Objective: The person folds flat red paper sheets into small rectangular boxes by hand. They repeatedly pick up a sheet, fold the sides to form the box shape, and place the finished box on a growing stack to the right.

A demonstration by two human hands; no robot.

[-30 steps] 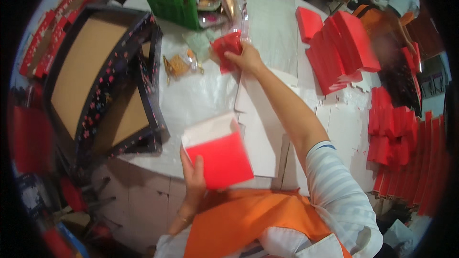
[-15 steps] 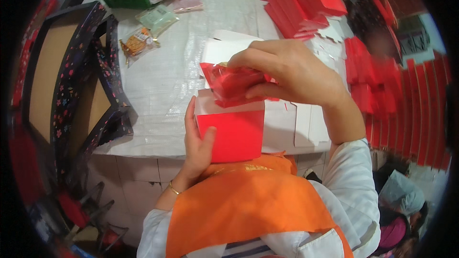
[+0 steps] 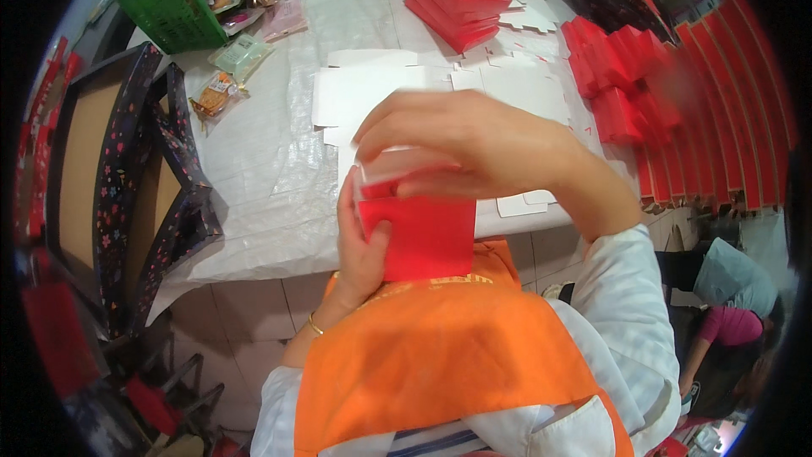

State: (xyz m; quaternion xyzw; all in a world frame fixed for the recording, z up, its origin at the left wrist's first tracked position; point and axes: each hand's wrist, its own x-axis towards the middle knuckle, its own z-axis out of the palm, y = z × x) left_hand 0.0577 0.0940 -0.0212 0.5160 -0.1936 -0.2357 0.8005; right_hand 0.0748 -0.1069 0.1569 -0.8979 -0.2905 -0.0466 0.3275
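Note:
A red box (image 3: 427, 239) with white inner faces stands upright against the orange apron at the table's near edge. My left hand (image 3: 359, 254) is closed on its left side, thumb on the front and fingers behind. My right hand (image 3: 461, 140) arches over the box's top, smeared by motion, its fingers curved down around a red-and-white flap or edge. Whether it grips anything is unclear, and the box's inside is hidden. Flat white card blanks (image 3: 364, 89) lie just beyond my hands.
A green basket (image 3: 165, 0) of packets stands far left, with a wrapped snack packet (image 3: 220, 95) in front. Dark floral trays (image 3: 106, 195) lean at left. Stacked red boxes (image 3: 457, 0) stand at the back; more red boxes (image 3: 622, 76) lie right. A person (image 3: 719, 330) is at lower right.
My right hand has lowered onto the box's top; the red clear-wrapped packet it held above the opening is out of sight. My left hand keeps its hold. The view has shifted.

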